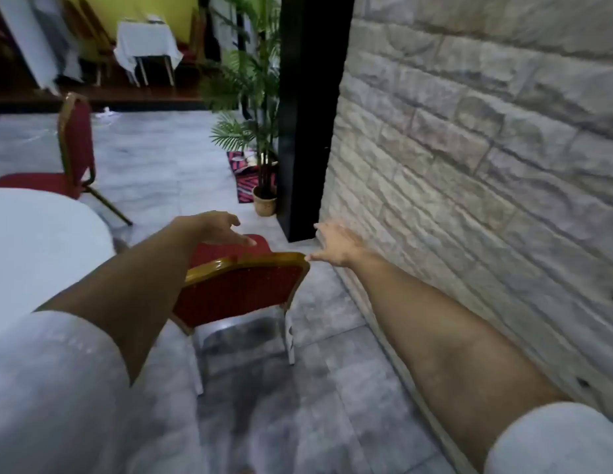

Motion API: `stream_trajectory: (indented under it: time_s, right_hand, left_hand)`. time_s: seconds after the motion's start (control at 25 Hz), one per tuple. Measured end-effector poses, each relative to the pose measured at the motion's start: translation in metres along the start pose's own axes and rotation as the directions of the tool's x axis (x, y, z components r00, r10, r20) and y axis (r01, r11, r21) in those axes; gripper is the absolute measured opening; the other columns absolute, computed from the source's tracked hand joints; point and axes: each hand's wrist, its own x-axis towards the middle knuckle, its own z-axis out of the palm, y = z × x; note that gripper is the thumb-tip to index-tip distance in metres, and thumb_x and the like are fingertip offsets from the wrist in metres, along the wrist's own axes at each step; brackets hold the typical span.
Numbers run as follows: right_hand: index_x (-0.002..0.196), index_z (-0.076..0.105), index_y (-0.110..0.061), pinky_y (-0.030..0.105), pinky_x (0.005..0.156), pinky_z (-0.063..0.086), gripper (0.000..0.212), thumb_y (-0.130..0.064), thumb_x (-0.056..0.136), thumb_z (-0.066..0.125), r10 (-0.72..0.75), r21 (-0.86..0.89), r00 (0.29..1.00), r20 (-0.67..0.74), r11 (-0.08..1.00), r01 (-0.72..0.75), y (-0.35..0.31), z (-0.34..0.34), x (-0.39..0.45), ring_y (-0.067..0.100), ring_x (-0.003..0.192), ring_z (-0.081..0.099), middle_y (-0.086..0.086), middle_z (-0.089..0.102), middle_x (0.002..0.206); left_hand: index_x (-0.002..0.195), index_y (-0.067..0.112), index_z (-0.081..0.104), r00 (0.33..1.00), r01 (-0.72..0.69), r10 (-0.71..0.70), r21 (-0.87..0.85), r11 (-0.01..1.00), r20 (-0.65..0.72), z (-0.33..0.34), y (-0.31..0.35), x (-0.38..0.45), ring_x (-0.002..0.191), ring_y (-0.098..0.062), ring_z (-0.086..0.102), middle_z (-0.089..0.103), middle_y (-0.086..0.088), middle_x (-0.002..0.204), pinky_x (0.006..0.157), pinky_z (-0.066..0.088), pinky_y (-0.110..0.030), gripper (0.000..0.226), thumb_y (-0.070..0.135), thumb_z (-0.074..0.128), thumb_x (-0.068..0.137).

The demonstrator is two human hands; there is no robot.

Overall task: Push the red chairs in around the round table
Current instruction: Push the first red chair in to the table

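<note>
Head view
Near chair: a red upholstered chair with a gold-painted frame and pale metal legs (241,289) is seen from behind, standing on the grey tiled floor (161,155) just right of the table, its back turned toward the camera.
Round table: a round table under a white cloth (34,241) is cut off at the left edge; only its right curve is shown.
Far chair: a second red chair with gold frame (74,148) is placed beyond the table, its seat close to the table rim.
Left hand: the left hand (217,229) is held over the near chair's seat, fingers spread, nothing gripped.
Right hand: the right hand (335,242) is spread, its thumb at the right corner of the chair's top rail; contact cannot be confirmed.
Surroundings: a pale stone-block wall (486,148), a black pillar (310,114) and a potted green palm (253,131) are located to the right.
</note>
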Motion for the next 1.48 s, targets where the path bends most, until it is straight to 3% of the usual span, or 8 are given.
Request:
stream_trajectory:
  time_s: [0.12,0.24,0.4,0.56,0.72,1.0,1.24,1.48]
  right_hand:
    - [0.155,0.027,-0.015,0.046,0.112,0.035,0.091,-0.047,0.084,0.074,-0.065,-0.022,0.993,0.096,0.997,0.068,-0.025,0.020,0.019,0.031,0.143,0.031,0.008,0.032,0.157]
    - [0.148,0.036,-0.015,0.044,0.104,0.042,0.085,-0.041,0.080,0.079,-0.099,-0.012,0.982,0.159,0.995,0.103,-0.046,0.052,0.037,0.032,0.134,0.043,0.008,0.044,0.147]
    - [0.118,0.055,-0.019,0.042,0.086,0.052,0.056,-0.037,0.073,0.084,-0.138,-0.009,0.984,0.110,0.990,0.140,-0.060,0.078,0.055,0.030,0.106,0.060,0.006,0.063,0.112]
    - [0.106,0.061,-0.019,0.037,0.078,0.050,0.032,-0.027,0.080,0.079,-0.201,-0.023,0.969,0.145,0.978,0.206,-0.066,0.076,0.068,0.028,0.098,0.063,0.006,0.066,0.105]
    - [0.098,0.069,-0.022,0.033,0.070,0.045,0.023,-0.021,0.078,0.080,-0.260,-0.009,0.958,0.120,0.965,0.263,-0.061,0.083,0.080,0.026,0.091,0.066,0.002,0.067,0.092]
    - [0.108,0.071,-0.023,0.034,0.073,0.042,0.026,-0.019,0.083,0.076,-0.421,-0.031,0.899,0.122,0.904,0.427,-0.036,0.088,0.090,0.029,0.099,0.066,0.005,0.070,0.103]
    - [0.109,0.068,-0.025,0.039,0.081,0.051,0.028,-0.025,0.083,0.077,-0.539,-0.011,0.840,0.060,0.841,0.540,-0.011,0.091,0.103,0.029,0.096,0.068,0.003,0.072,0.098]
    - [0.108,0.060,-0.022,0.037,0.076,0.048,0.035,-0.039,0.083,0.077,-0.672,-0.018,0.741,-0.004,0.741,0.672,0.012,0.090,0.116,0.026,0.093,0.067,0.001,0.071,0.098]
  left_hand:
    - [0.144,0.020,0.044,0.995,0.049,-0.045,-0.038,0.998,0.091,0.020,-0.026,-0.002,0.132,-0.030,0.046,0.048,-0.007,0.147,0.110,0.037,-0.047,0.116,0.086,0.066,0.051]
    - [0.141,0.015,0.047,0.981,0.125,-0.119,-0.031,0.992,0.151,0.056,-0.038,0.001,0.126,-0.031,0.051,0.053,-0.007,0.139,0.105,0.042,-0.041,0.097,0.063,0.079,0.063]
    - [0.109,0.019,0.067,0.988,0.109,-0.117,-0.081,0.991,-0.099,0.091,-0.047,0.010,0.096,-0.030,0.064,0.070,-0.007,0.106,0.080,0.052,-0.037,0.045,0.049,0.075,0.076]
    - [0.102,0.023,0.069,0.926,0.169,-0.184,-0.072,0.983,-0.331,0.103,-0.038,-0.003,0.091,-0.030,0.067,0.071,-0.005,0.095,0.073,0.051,-0.037,0.044,0.055,0.074,0.073]
    - [0.104,0.020,0.069,0.908,0.271,-0.289,-0.100,0.957,-0.303,0.104,-0.027,-0.004,0.091,-0.028,0.066,0.071,-0.005,0.096,0.077,0.051,-0.036,0.051,0.059,0.074,0.072]
    - [0.068,0.033,0.061,0.830,0.422,-0.473,-0.222,0.879,-0.295,0.114,0.008,-0.012,0.072,-0.025,0.065,0.065,0.002,0.070,0.065,0.049,-0.032,0.042,0.073,0.073,0.061]
    - [0.084,0.027,0.074,0.761,0.511,-0.573,-0.263,0.818,-0.303,0.123,0.042,-0.011,0.072,-0.021,0.064,0.070,0.001,0.074,0.068,0.052,-0.033,0.049,0.072,0.073,0.063]
    - [0.088,0.027,0.075,0.723,0.533,-0.593,-0.260,0.805,-0.354,0.128,0.062,-0.008,0.075,-0.023,0.067,0.072,0.000,0.076,0.074,0.050,-0.036,0.049,0.071,0.071,0.066]
